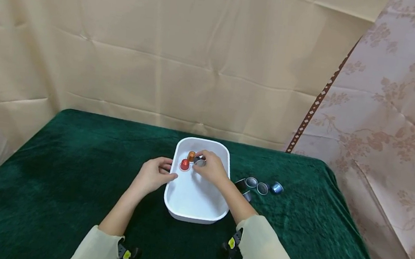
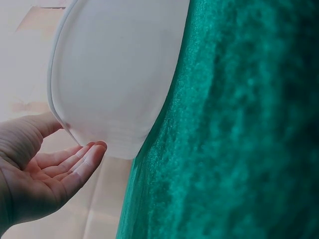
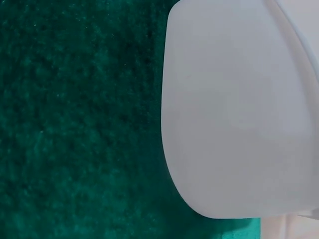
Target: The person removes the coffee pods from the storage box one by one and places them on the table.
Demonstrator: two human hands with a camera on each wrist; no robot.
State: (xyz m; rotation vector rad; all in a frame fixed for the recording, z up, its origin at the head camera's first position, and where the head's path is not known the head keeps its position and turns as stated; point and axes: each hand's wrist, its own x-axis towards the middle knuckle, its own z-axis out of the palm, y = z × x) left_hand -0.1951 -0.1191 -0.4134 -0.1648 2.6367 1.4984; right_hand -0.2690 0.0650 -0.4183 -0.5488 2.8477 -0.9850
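A white tray (image 1: 198,202) stands on the cloth. My left hand (image 1: 153,177) holds its left side, thumb over the rim and fingers along the outer wall. In the left wrist view, fingertips (image 2: 99,147) touch that wall (image 2: 114,74). My right hand (image 1: 211,168) reaches inside the tray, pinching a dark coffee capsule (image 1: 200,162) with its silver lid showing. Beside it in the tray are an orange-brown capsule (image 1: 191,156) and a red capsule (image 1: 185,164), both lid down. The right wrist view has only the tray's outer wall (image 3: 234,109), with the hand hidden.
Right of the tray lie several more capsules: a blue one (image 1: 276,188), two with silver lids up (image 1: 262,188), and darker ones (image 1: 247,195) partly behind my right forearm. Dark green cloth (image 1: 69,181) covers the table. A beige curtain (image 1: 162,55) hangs behind it.
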